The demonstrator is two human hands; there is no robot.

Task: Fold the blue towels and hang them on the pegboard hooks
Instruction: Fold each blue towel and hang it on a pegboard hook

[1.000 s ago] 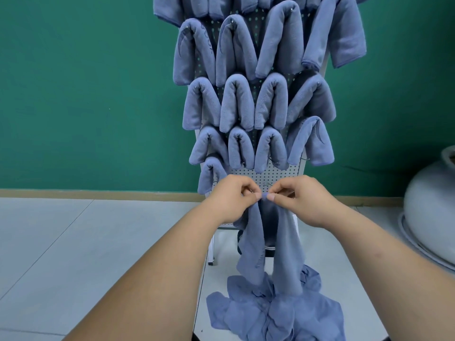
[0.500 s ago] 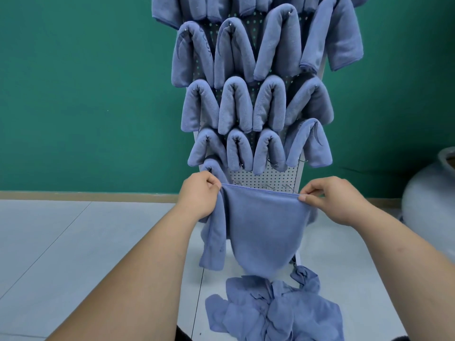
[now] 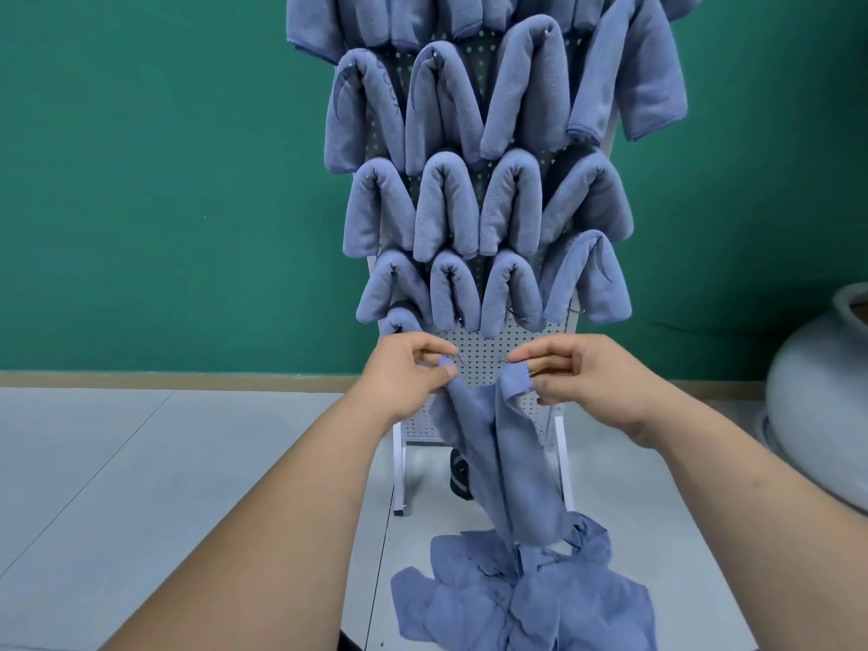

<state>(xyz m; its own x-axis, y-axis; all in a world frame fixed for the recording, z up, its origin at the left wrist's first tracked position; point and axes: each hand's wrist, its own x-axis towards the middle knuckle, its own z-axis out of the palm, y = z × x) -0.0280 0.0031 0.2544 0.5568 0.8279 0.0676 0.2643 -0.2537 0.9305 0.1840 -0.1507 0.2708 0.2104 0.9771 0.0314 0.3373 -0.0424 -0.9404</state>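
A blue towel (image 3: pixel 505 455) hangs between my hands in front of the white pegboard (image 3: pixel 484 350). My left hand (image 3: pixel 408 371) pinches one top corner, and my right hand (image 3: pixel 577 375) pinches the other. The towel sags into a long fold below them. Several folded blue towels (image 3: pixel 451 204) hang in rows on the pegboard's hooks above. A bare patch of board with small hooks shows between my hands. Loose blue towels (image 3: pixel 521 599) lie heaped on the floor under the held one.
The pegboard stands on white legs (image 3: pixel 399 472) on a grey tiled floor before a green wall. A large pale grey pot (image 3: pixel 822 406) sits at the right edge. A dark object lies behind the stand's legs.
The towel was bunched, then spread wide and flat half a second ago. Now my hands have come closer together and the towel has dropped into a narrow hanging fold.
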